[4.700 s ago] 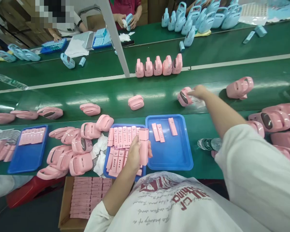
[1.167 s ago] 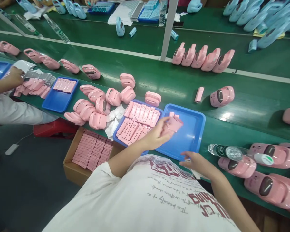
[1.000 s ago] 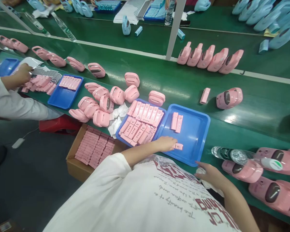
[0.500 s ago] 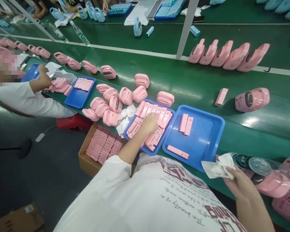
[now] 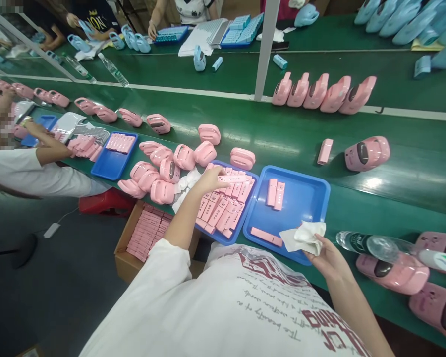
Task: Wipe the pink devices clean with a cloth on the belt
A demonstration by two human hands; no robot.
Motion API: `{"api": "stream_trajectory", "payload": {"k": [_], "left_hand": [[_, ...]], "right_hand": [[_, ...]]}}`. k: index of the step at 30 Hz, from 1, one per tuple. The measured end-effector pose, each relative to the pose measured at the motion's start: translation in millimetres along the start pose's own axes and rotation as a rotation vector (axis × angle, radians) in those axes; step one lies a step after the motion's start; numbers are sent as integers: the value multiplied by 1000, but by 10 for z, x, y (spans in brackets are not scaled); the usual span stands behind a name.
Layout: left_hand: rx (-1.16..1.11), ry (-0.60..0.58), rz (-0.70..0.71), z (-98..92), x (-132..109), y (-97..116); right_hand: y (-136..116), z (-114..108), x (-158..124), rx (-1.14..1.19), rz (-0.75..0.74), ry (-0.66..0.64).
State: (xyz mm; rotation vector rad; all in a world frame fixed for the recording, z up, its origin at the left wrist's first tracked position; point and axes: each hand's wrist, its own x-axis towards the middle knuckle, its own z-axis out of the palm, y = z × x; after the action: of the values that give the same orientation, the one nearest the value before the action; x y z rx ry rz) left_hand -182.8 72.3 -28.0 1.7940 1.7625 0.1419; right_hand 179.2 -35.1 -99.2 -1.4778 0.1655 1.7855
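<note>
My left hand point(image 5: 210, 180) pinches one end of a pink rectangular bar point(image 5: 233, 178) with small dark markings, holding it just above a blue tray point(image 5: 247, 216) full of similar bars. In my right hand point(image 5: 327, 256) is a crumpled white wipe point(image 5: 305, 238), over the near right corner of a second blue tray point(image 5: 301, 191). Two pink bars point(image 5: 275, 194) lie side by side inside that second tray. Further pink pieces point(image 5: 266, 236) rest end to end along its near edge.
Rounded pink housings with handles point(image 5: 184, 157) crowd the bench left of the trays. A plastic bottle point(image 5: 371, 245) lies at right by more housings point(image 5: 392, 272). A cardboard box point(image 5: 124, 250) of pink bars stands below. A co-worker's arm point(image 5: 46, 161) reaches in at left.
My left hand has lifted a pink bar from the full tray and moved slightly left. My right hand has brought the wipe leftward over the second tray's edge. The view has shifted a little.
</note>
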Motion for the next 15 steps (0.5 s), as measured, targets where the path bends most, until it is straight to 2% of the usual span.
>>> {"api": "stream_trajectory", "payload": {"k": [3,6,9,12,15], "left_hand": [[-328,107,158,-107,-178,208],[-616,110,288,-134,-306,470],[-926,135,397,-83,-364,684],[-1223,80,486,31,-401,841],[-1501,-29,446,169,-469,988]], "right_hand": [[-8,133,-64,26,34,-25],[-47,325,-158,30,-5,-110],[-119,525,-305,-5,-77,-183],[-169,691,-488,-49,-127,-231],[-162,801,-629,-93,-162,-270]]}}
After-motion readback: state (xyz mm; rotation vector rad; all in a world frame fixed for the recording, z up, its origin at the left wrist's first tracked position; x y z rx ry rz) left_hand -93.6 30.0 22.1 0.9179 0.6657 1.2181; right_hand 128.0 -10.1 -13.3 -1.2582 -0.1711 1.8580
